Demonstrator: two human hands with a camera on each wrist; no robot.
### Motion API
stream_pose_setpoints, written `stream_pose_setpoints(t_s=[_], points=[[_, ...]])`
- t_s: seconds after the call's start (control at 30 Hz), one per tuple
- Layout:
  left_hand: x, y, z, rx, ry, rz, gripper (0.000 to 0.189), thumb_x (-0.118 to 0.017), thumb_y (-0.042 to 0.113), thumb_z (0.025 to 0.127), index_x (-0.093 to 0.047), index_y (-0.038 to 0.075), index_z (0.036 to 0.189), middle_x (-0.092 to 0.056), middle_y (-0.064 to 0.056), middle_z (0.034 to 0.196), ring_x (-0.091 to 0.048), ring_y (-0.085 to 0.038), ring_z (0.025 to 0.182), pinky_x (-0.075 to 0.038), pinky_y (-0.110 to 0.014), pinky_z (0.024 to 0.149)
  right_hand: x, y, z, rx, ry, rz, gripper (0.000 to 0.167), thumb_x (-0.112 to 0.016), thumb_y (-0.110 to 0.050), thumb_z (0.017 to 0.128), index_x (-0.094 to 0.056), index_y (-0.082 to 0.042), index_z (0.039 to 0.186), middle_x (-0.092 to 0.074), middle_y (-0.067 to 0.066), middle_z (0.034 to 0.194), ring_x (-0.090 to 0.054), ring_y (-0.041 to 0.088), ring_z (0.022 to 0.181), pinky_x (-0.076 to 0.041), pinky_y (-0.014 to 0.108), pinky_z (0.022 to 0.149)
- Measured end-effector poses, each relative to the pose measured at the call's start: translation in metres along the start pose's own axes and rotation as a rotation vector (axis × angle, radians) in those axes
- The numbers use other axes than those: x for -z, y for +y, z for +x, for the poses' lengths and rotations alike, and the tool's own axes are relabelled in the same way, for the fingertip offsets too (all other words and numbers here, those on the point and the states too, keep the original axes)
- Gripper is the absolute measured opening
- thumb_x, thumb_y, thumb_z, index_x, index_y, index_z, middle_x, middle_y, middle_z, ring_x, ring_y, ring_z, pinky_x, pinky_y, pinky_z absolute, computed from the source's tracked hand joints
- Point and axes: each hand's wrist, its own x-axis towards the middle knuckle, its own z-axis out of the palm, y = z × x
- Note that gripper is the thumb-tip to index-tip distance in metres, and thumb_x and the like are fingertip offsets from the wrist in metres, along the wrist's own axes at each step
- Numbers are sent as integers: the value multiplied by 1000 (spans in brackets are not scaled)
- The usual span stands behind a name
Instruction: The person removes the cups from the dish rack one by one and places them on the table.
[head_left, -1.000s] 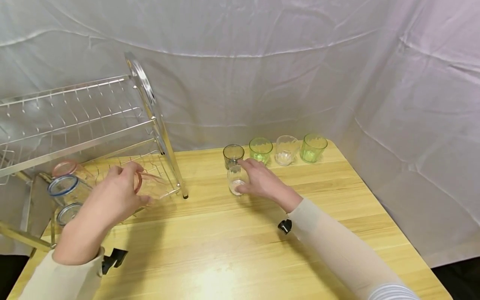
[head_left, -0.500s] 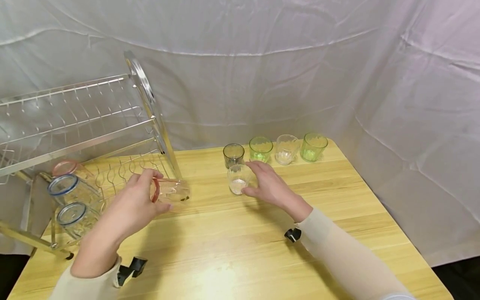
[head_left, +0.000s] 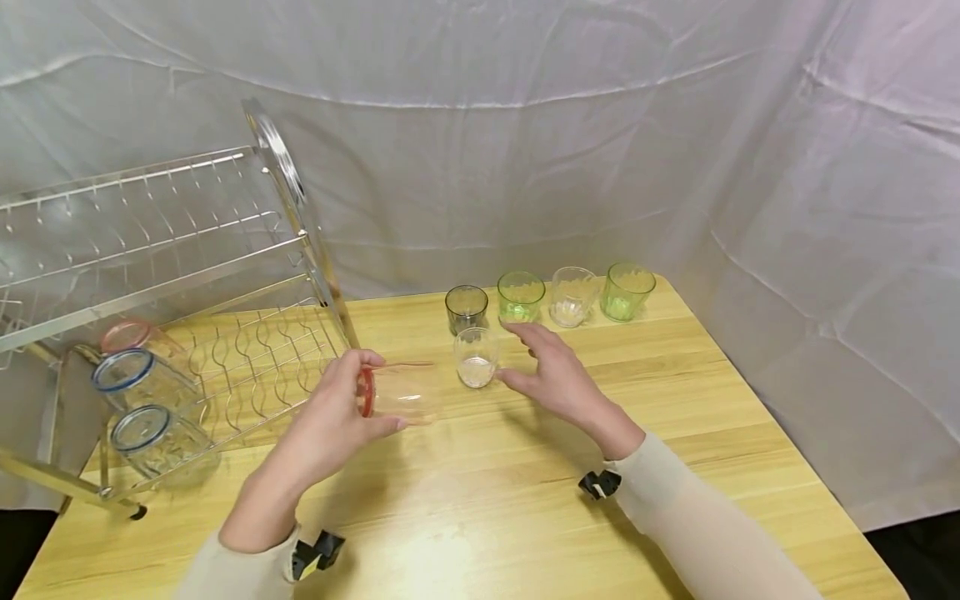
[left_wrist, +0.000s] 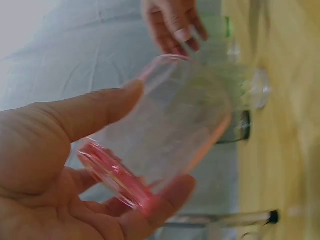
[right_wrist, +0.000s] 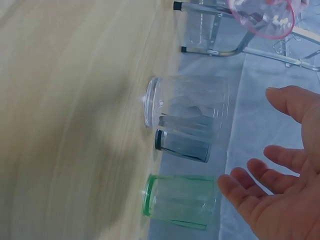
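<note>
My left hand [head_left: 330, 421] grips a pink-tinted glass [head_left: 408, 396] by its thick red base, thumb on one side and fingers on the other. The glass lies sideways in the air, its mouth facing right toward my other hand. In the left wrist view the thumb presses along the wall of the pink glass [left_wrist: 165, 120]. A clear glass [head_left: 476, 358] stands upright on the table between both hands. Just right of it, my right hand [head_left: 558, 379] is held with fingers extended and holds nothing. The right wrist view shows that clear glass [right_wrist: 190, 102] apart from the fingers.
Behind stand a grey glass [head_left: 467, 310], a green glass [head_left: 521, 296], another clear glass [head_left: 573, 296] and another green glass [head_left: 628, 292]. A metal dish rack [head_left: 300, 242] on the left holds two blue-rimmed glasses [head_left: 153, 433] and a pink one [head_left: 138, 337].
My left hand has carried the pink glass out of the rack and rightward over the table. My right hand has let go of the clear glass and drawn back to the right.
</note>
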Motion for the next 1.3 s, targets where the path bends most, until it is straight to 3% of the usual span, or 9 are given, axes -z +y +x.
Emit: stream_pose_setpoints(t_s=[0.33, 0.5, 0.67, 0.9, 1.13, 1.3], points=[[-37, -5, 10, -57, 16, -105, 75, -93, 18, 81, -49, 10, 141, -56, -11, 127, -55, -26, 104, -51, -39, 86, 0, 4, -11, 2, -23, 155, 71, -80, -33, 95, -49, -16, 157, -52, 9, 157, -59, 36, 132, -54, 52, 107], [-52, -7, 13, -45, 3, -149, 77, -93, 18, 80, -47, 14, 142, -55, -9, 129, -55, -25, 107, -51, -38, 88, 0, 5, -15, -24, -100, 284, 73, -81, -40, 94, -49, -23, 157, -51, 2, 158, -57, 34, 135, -53, 49, 109], [-66, -8, 15, -28, -5, -234, 77, -93, 18, 81, -46, 18, 141, -53, -9, 131, -61, -23, 103, -52, -37, 87, 0, 5, -19, -23, -208, 447, 75, -82, -32, 93, -46, -27, 159, -47, -2, 162, -53, 37, 141, -54, 49, 108], [-78, -2, 16, -33, -29, -365, 77, -91, 10, 82, -43, 20, 142, -47, -11, 136, -72, -29, 112, -62, -33, 89, -2, 1, -21, 22, -304, 596, 77, -80, -13, 95, -42, -19, 161, -43, 6, 166, -50, 36, 144, -52, 51, 112], [-88, 5, 15, -18, -48, -458, 79, -90, 6, 82, -43, 19, 144, -49, -14, 129, -70, -30, 111, -64, -32, 86, -4, 6, -24, -2, -368, 715, 82, -82, -21, 94, -39, -17, 164, -45, 9, 163, -52, 37, 143, -57, 42, 106], [-94, 8, 15, -8, -43, -490, 79, -90, 5, 82, -43, 20, 144, -50, -13, 130, -70, -30, 110, -64, -31, 84, -7, 11, -27, -14, -405, 849, 82, -79, -18, 96, -35, -16, 165, -41, 15, 164, -49, 46, 144, -58, 43, 105]])
